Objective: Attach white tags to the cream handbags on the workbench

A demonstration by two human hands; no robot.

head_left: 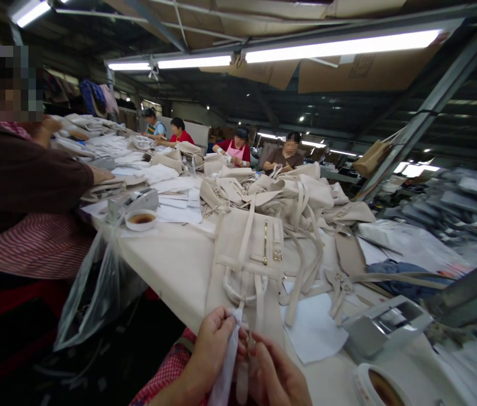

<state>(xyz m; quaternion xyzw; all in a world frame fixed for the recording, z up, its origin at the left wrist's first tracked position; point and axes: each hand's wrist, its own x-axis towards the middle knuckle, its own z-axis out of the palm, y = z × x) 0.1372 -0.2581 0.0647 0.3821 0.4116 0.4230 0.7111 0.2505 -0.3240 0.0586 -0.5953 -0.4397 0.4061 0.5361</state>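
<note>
At the table's front edge, my left hand (212, 345) is closed, pinching a thin white sheet (226, 363) that hangs down below it. Beside it my right hand (279, 369) has its fingers closed on a narrow beige strap (242, 383); the exact grip is partly hidden. Just beyond both hands lies a beige bag (234, 234) with a gold zip (265, 242) and a gold buckle (278, 255). Its rounded handle (230, 288) looks wrapped in white and points toward me.
A heap of beige bags (306, 189) covers the table behind. White paper (312, 327), a grey dispenser (391, 324) and a tape roll (376, 386) sit at right. Left stand another dispenser (132, 206) and tape roll (140, 220). A co-worker's arm (31, 175) reaches in; several people work beyond.
</note>
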